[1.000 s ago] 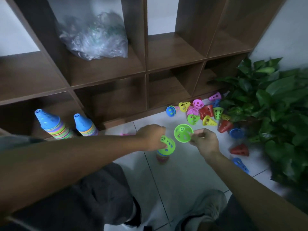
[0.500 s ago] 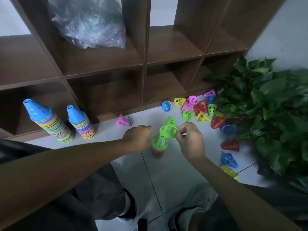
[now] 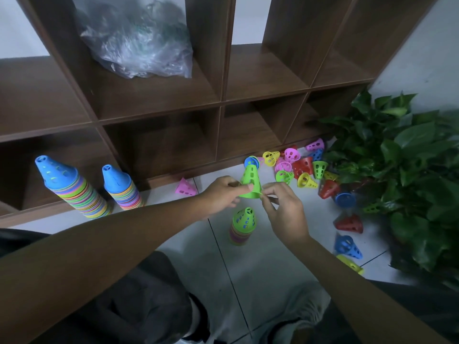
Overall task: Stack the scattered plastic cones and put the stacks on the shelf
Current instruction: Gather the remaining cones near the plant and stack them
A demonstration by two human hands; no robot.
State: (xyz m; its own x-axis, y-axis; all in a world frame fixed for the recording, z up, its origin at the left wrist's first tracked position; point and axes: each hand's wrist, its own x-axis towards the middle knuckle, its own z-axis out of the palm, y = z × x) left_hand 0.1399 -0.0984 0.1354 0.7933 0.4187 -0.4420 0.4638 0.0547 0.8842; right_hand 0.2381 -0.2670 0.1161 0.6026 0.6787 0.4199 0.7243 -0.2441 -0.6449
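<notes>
Left hand & right hand now pinch the green cone upright, mid-frame, above the short stack; ready to drop on.

The pale tiled floor carries a short green-topped stack near the middle, two tall blue-topped stacks at the left by the shelf, a lone pink cone, and scattered cones at the far right beside a leafy plant. A clear plastic bag lies in an upper shelf compartment.
</notes>
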